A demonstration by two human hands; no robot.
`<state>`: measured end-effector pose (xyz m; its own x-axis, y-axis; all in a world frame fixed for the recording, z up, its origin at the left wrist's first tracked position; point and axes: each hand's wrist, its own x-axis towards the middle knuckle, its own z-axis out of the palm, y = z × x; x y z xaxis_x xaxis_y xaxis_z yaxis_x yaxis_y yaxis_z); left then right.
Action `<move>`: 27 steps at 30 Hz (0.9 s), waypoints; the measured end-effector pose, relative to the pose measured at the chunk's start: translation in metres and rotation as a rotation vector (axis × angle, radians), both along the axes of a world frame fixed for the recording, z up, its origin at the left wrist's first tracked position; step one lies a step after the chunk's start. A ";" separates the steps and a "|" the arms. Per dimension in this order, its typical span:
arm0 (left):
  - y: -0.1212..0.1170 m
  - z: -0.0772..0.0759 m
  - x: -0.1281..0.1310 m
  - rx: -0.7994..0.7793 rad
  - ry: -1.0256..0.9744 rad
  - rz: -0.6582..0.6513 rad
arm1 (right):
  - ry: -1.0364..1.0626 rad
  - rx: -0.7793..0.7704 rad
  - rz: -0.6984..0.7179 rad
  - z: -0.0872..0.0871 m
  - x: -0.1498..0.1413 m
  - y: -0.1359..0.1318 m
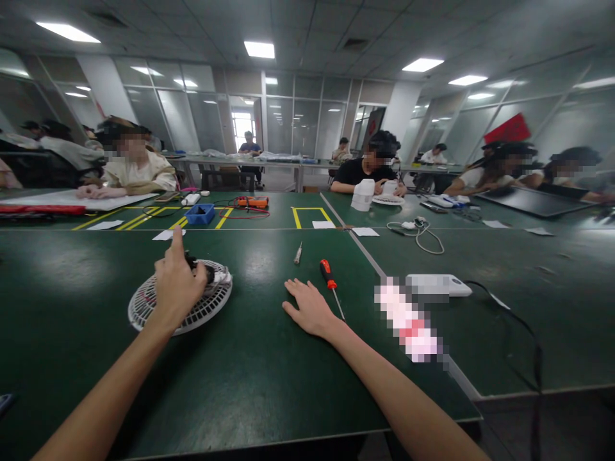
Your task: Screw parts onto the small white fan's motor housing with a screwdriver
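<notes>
Left grip (pixel 179 282) curled, right grip (pixel 308 306) palm-down

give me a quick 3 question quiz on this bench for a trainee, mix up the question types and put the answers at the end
1. Which colour is the round grille under the left hand?
A) green
B) white
C) blue

2. True or false: the blue tray sits farther across the table than the grille.

3. Fill the gap: the red-and-black screwdriver lies closer to the person's ____ hand.

Key: 1 B; 2 true; 3 right
</notes>
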<state>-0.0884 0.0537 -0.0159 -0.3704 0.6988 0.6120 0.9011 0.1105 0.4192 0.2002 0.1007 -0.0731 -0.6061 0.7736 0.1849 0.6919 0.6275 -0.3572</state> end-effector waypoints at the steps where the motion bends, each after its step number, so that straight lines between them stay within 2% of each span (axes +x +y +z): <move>1: 0.003 -0.003 0.009 0.035 0.005 -0.034 | 0.027 0.006 -0.013 0.001 0.000 0.000; 8: 0.018 -0.024 0.063 0.127 0.010 -0.200 | 0.277 0.077 -0.162 0.011 0.008 0.003; 14: 0.023 -0.047 0.088 0.262 0.031 -0.354 | 0.432 0.099 -0.207 0.012 0.012 0.007; 17: 0.022 -0.048 0.096 0.273 0.029 -0.386 | 0.449 0.081 -0.192 0.013 0.011 0.005; 22: 0.017 -0.044 0.105 0.202 0.005 -0.408 | 0.451 0.068 -0.187 0.015 0.008 0.002; 27: 0.015 -0.042 0.101 0.161 0.049 -0.458 | 0.490 0.091 -0.217 0.011 0.009 0.007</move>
